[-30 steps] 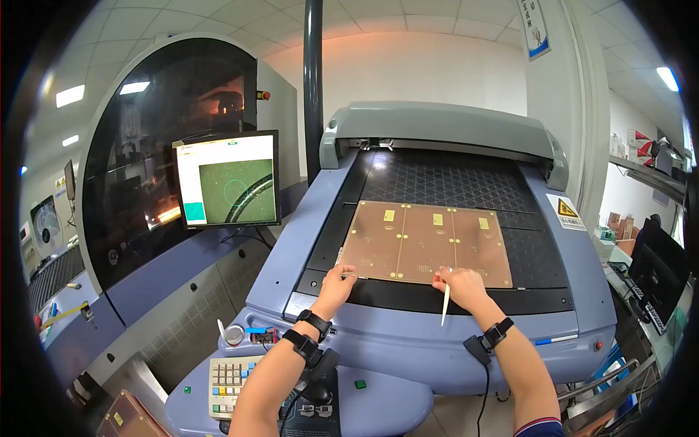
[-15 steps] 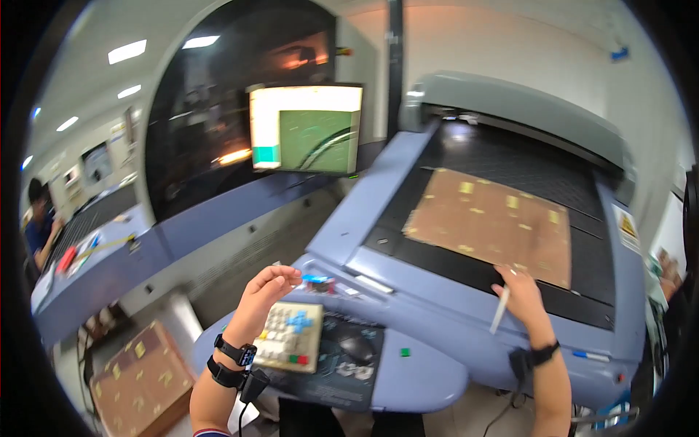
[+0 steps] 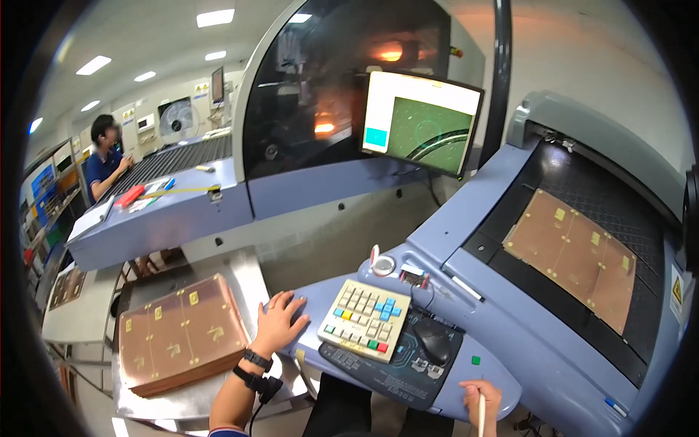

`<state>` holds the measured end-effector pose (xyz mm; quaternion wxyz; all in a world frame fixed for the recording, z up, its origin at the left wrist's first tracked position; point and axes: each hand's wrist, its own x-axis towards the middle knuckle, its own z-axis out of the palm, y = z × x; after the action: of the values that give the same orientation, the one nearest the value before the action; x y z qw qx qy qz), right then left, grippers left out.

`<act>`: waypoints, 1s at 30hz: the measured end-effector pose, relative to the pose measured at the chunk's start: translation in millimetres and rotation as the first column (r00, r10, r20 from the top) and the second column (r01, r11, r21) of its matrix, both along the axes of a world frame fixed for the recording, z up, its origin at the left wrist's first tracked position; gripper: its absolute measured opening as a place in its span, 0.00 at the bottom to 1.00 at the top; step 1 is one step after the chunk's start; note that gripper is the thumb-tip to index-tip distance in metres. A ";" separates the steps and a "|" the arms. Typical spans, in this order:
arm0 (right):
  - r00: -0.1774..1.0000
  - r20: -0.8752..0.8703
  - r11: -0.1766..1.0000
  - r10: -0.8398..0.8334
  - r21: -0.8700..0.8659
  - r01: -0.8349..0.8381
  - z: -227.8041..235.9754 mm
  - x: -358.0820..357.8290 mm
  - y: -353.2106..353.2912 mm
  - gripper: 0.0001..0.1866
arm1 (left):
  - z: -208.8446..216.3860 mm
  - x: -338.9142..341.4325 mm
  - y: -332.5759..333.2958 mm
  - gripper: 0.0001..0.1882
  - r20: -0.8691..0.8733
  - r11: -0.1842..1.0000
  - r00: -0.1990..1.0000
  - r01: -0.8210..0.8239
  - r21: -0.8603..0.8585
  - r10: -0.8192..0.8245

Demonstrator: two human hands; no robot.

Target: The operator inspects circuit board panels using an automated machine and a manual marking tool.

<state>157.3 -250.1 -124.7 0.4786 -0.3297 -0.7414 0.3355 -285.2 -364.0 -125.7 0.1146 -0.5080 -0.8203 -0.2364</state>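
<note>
Blue machine console with keypad, mouse; steel trolley under copper panel stack.

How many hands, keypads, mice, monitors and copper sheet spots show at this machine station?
Hands: 2, left hand and right hand
Keypad: 1
Mouse: 1
Monitor: 1
Copper sheet spots: 2, stack and sheet
Total: 7

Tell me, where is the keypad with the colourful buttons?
In the head view, the keypad sits low in the middle on the blue console, just right of the left hand and left of the black mouse.
</note>
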 end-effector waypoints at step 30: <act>0.999 0.043 0.983 0.016 -0.185 -0.007 8.6 -6.4 -15.2 0.07 | 6.5 5.9 1.2 0.33 0.194 0.989 0.978 -0.093 0.111 0.071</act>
<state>151.0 -265.3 -116.1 0.4276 -0.3757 -0.7194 0.3982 -279.3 -362.8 -119.2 0.0757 -0.4410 -0.8322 -0.3275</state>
